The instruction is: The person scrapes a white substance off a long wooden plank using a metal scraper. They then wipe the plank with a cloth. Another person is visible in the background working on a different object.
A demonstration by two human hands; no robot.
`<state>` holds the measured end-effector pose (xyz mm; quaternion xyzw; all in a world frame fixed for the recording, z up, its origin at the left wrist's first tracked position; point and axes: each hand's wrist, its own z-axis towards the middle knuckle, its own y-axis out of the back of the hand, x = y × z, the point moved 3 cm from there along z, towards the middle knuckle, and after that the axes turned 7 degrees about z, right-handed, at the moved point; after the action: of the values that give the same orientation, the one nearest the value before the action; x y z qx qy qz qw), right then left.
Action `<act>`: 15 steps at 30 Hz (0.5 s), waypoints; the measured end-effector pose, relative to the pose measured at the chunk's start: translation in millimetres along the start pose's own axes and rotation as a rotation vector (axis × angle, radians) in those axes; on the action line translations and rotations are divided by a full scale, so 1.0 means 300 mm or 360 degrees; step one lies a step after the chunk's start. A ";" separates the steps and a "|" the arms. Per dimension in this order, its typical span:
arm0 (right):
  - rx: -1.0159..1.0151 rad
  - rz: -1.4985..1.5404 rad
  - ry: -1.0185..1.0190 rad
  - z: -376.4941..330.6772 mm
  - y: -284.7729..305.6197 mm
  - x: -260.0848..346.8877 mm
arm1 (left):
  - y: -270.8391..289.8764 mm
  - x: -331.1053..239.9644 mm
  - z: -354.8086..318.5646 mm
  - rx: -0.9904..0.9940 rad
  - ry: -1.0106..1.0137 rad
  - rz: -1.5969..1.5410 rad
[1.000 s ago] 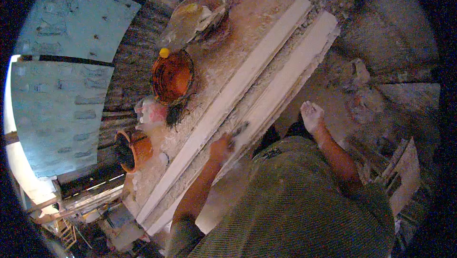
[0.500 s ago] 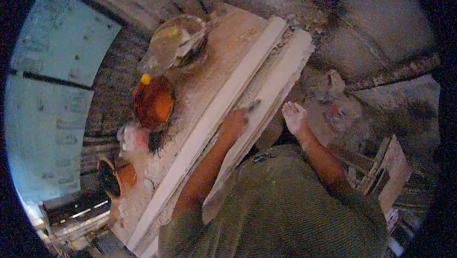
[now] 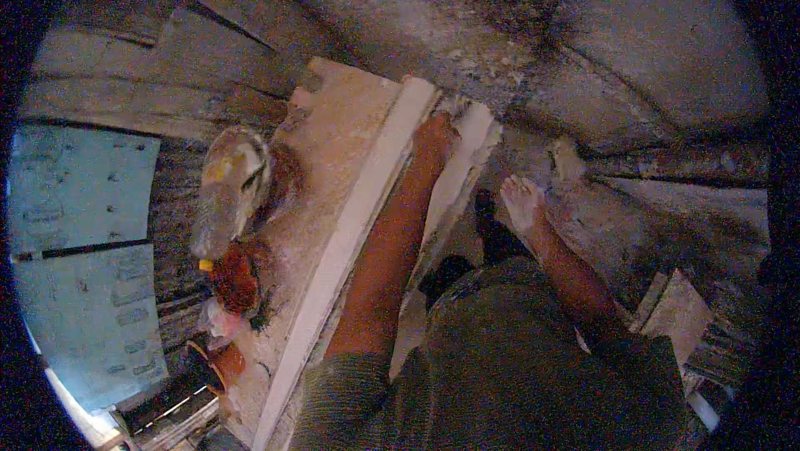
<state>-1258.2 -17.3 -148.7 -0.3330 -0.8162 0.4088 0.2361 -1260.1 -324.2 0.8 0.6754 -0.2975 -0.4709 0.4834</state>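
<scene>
Two long pale strips, plaster-like with rough edges, lie side by side along the board table; the left strip is longer and the right strip has a ragged outer edge. Over the far end of the gap between them reaches my left hand. Its fingers are curled closed, and the hand and dim light hide what they hold. Some greyish matter shows just beyond the fingertips. My right hand, dusted white, is held off the table to the right of the strips, fingers loosely apart with nothing in them.
On the table's left side stand a basin with pale and yellow contents, a reddish-orange container and an orange pot. Blue sheeting hangs at far left. Boards lean at lower right.
My left hand has slid away from me along the gap to its far end; a small dark-ended tool showed at its fingers before. The view has shifted. My right hand remains off the table.
</scene>
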 end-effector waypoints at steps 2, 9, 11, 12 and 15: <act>0.0235 0.0315 -0.0053 0.061 -0.002 0.080 | -0.053 -0.003 0.092 -0.0030 -0.0103 0.0062; -0.0194 -0.0121 0.0050 0.123 0.029 0.185 | -0.103 0.363 -0.942 0.0274 0.1129 -0.1104; -0.0296 -0.0128 -0.0047 0.112 0.042 0.169 | -0.084 0.434 -1.351 -0.0222 0.1448 -0.2632; -0.0317 -0.0114 -0.0078 0.110 0.048 0.163 | -0.048 0.432 -1.536 -0.0217 0.1275 -0.1161; -0.0216 -0.0067 -0.0154 0.101 0.060 0.136 | -0.031 0.429 -1.625 0.0149 0.1346 -0.1093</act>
<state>-1299.0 5.1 -175.9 -0.3109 -0.8594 0.3630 0.1817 -761.4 -249.3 -9.3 0.8849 0.1398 -0.2753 0.3488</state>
